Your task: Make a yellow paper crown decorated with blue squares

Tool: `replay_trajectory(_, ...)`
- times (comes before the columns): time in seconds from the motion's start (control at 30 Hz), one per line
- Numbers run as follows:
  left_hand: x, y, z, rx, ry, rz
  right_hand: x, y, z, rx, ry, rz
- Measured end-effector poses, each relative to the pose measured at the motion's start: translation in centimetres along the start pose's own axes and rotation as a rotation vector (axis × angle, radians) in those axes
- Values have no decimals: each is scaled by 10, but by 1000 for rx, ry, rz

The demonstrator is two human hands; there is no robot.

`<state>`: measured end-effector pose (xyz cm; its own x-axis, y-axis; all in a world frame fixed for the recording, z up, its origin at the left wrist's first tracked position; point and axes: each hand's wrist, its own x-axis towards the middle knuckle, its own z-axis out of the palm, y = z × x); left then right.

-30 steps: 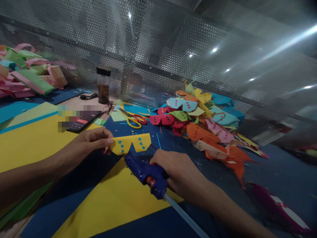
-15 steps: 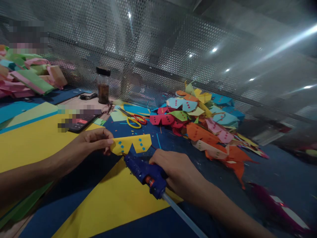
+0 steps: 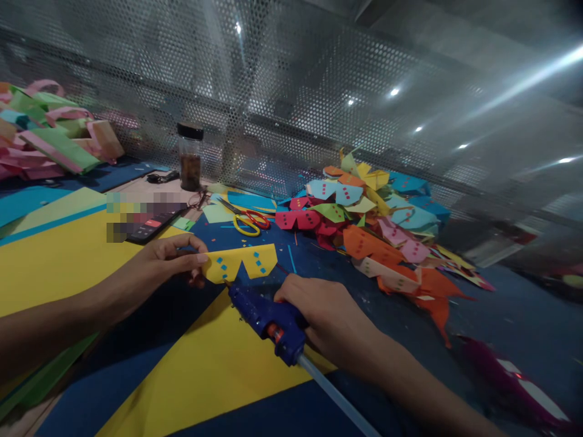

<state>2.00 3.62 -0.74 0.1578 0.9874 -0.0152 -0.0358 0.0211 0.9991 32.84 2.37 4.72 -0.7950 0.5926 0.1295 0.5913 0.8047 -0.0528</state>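
Note:
Between the thumb and fingers of my left hand (image 3: 175, 261) is the left end of a yellow paper cutout (image 3: 241, 265). It has a notch in its lower edge and several small blue squares on it. My right hand (image 3: 321, 306) is wrapped round a blue glue gun (image 3: 268, 321), with a translucent glue stick (image 3: 337, 397) coming out of its back. The gun's nozzle points up and left, at the cutout's lower edge; whether it touches the paper I cannot tell. Under the gun lies a large yellow sheet (image 3: 218, 376).
Yellow- and red-handled scissors (image 3: 248, 224) lie beyond the cutout, near a black phone (image 3: 152, 224) and a lidded jar (image 3: 189, 161). Colourful paper cutouts (image 3: 378, 237) pile up at right; folded paper pieces (image 3: 50, 136) at far left. A purple device (image 3: 514, 382) sits front right. Perforated metal panel (image 3: 273, 97) stands behind.
The yellow cutout has shifted very slightly up and left, its right end tilting a little. Both hands stay almost in place, still gripping the cutout and glue gun.

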Motion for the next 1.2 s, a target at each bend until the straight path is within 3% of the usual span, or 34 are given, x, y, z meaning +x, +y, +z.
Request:
replay_trajectory(0.83,-1,1,0,5,-7,-3,2,0,2,-9,42,-25)
replay_trajectory(1.2,-3,4,2,20,24,-14,3,-2,4,-27,-5,1)
